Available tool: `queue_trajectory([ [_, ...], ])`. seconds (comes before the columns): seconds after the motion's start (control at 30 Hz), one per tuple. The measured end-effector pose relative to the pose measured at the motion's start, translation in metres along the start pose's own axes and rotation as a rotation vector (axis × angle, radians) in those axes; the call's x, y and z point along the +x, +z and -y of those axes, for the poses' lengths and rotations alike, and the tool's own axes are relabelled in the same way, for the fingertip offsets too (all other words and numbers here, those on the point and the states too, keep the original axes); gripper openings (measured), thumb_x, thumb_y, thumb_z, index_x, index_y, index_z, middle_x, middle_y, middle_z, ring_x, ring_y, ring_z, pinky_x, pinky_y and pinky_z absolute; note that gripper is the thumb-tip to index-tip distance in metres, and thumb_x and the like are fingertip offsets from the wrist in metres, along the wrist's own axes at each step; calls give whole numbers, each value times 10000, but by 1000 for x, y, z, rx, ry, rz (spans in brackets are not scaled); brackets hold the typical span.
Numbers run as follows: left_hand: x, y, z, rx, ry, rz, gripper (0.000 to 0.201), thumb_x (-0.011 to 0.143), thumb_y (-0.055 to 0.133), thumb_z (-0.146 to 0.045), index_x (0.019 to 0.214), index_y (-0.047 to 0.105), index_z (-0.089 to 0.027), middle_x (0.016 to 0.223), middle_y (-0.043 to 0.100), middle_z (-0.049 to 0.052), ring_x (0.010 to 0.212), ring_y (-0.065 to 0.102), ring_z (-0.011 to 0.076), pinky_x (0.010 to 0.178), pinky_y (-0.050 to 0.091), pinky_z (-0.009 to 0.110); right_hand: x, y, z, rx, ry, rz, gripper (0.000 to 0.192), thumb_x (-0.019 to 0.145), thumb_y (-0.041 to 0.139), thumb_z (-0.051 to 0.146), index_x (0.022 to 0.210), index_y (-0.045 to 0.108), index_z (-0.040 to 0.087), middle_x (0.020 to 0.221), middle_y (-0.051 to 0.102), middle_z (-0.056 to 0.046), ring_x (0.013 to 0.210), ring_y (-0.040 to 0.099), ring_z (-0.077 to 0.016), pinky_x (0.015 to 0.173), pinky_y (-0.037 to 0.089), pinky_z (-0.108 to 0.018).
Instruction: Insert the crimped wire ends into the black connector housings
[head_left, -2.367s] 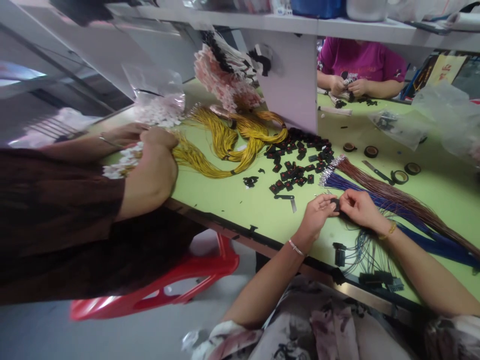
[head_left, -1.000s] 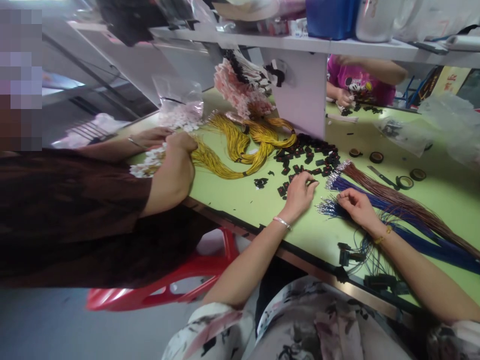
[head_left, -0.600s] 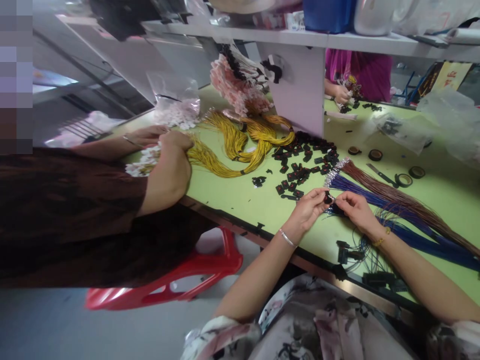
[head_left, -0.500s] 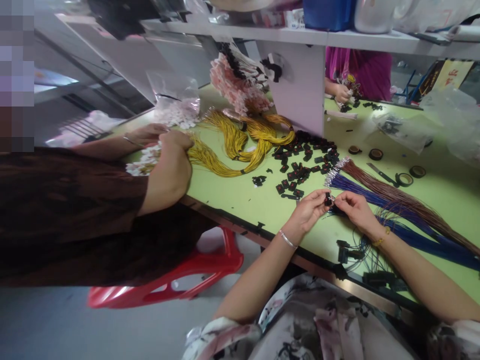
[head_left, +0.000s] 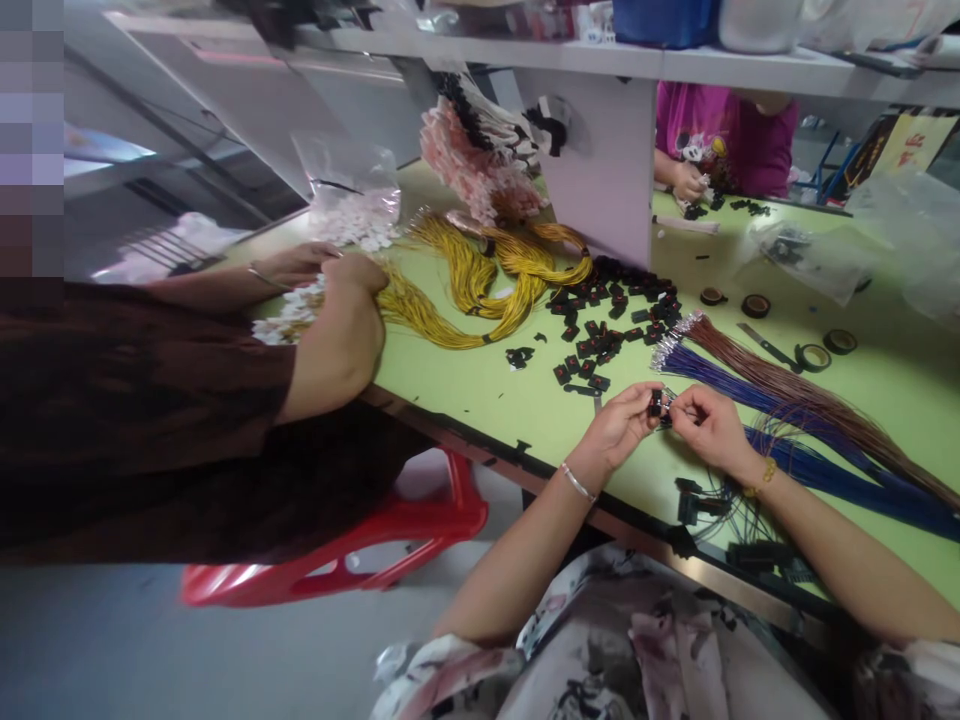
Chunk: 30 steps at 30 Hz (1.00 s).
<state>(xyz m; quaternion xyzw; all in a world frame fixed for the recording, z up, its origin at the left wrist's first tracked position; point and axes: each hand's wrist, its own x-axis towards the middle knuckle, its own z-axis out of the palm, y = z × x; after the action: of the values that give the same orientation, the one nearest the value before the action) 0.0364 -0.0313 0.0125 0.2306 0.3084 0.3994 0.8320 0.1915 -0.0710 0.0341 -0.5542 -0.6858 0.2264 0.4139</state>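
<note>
Left hand pinches black connector; right hand grips blue wire end at it. Judgement: steady the connector, feed straight, over green surface.

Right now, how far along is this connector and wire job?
Done: a few wired connectors lie by the table edge. In hand: the left hand pinches a black connector while the right hand brings a wire end to it. Left: many loose connectors and long blue wires.

Yellow wire bundles, tape rolls
</note>
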Motion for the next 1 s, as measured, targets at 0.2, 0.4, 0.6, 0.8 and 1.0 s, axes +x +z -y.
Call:
queue_trajectory([
  [0.2,-2,0,1,9,12,10,169,762,656,-158,924,658,-112,801,626,47,682,579,90,629,460,197,-1,-1,-2,-75,25,62,154,759,517,203,606,510,201,574,515,4,567,431,-126,533,307,-240],
  [0.4,-2,-2,4,46,26,14,186,734,701,-188,906,659,-130,812,624,38,690,566,87,647,456,209,-1,-2,-1,-70,68,117,163,763,496,220,602,507,199,566,517,8,536,419,-118,523,300,-237],
  [0.6,-5,1,3,115,64,-43,268,668,768,-236,887,655,-129,812,627,24,675,564,76,639,460,203,-1,-1,-3,43,140,161,171,773,483,228,605,489,194,555,489,29,509,394,-103,516,311,-231],
  [0.8,-7,5,13,260,174,-128,338,617,797,-297,869,648,-128,740,630,11,584,539,63,570,439,201,-1,0,-4,73,145,192,207,794,493,251,599,451,195,544,438,38,501,361,-96,499,290,-227],
  [1.0,-9,7,18,295,234,-180,321,633,774,-312,861,643,-128,699,622,5,549,522,65,544,420,209,-2,0,-2,-22,24,227,194,812,478,221,620,472,195,570,475,26,531,393,-106,531,289,-233],
])
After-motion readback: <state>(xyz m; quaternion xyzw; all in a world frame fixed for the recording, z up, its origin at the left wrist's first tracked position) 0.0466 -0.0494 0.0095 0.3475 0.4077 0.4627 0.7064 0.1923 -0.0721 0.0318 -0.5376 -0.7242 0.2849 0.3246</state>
